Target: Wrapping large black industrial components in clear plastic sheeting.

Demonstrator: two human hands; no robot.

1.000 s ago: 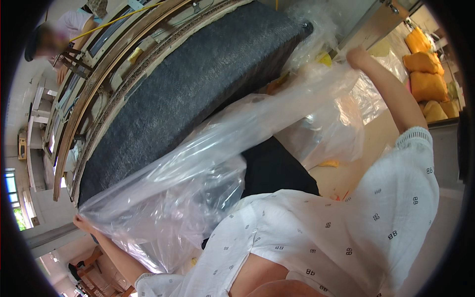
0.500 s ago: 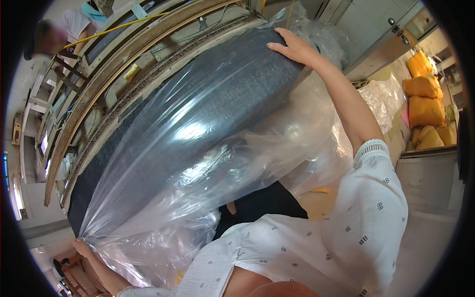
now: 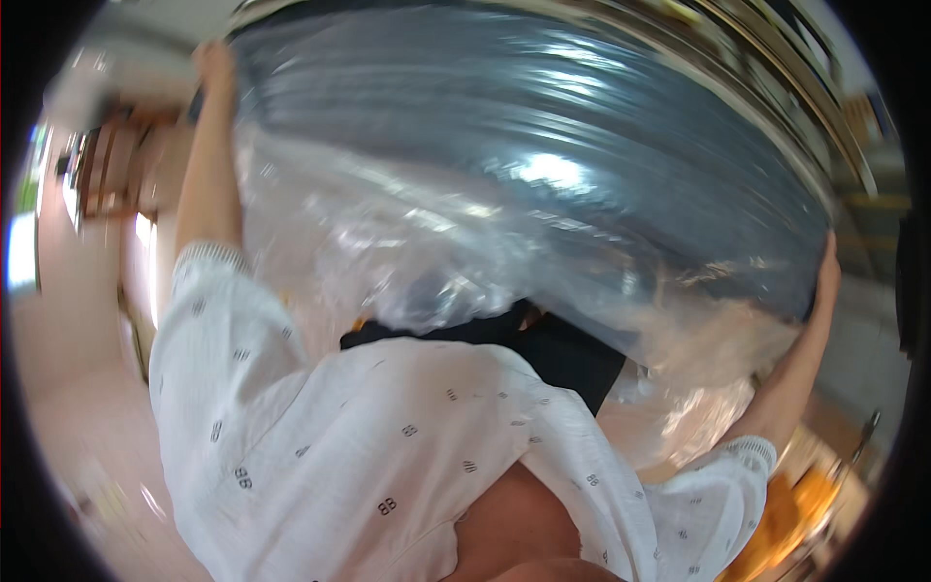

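A long dark bulky piece point(image 3: 679, 165), its surface like cloth, stretches across the upper part of the view under a clear plastic sheet point(image 3: 388, 204). The sheet hangs in creased folds down the near side, in front of my body. At the far left end, my left hand point(image 3: 215, 66) is closed on the plastic at the corner; motion blurs its fingers. My right hand point(image 3: 827, 272) lies along the right end, with its fingers stretched up against the covered edge. The fingers' far side is hidden.
Behind the dark piece runs a long machine frame with curved-looking rails point(image 3: 795, 92). Wooden furniture point(image 3: 116, 160), blurred, stands at the left. Orange bundles point(image 3: 790, 519) lie at the lower right. Loose plastic point(image 3: 703, 417) hangs near my right forearm.
The view has swung leftward. My left hand has risen from the lower left to the upper left, and my right hand has gone from the top to the right end. The plastic spreads wider.
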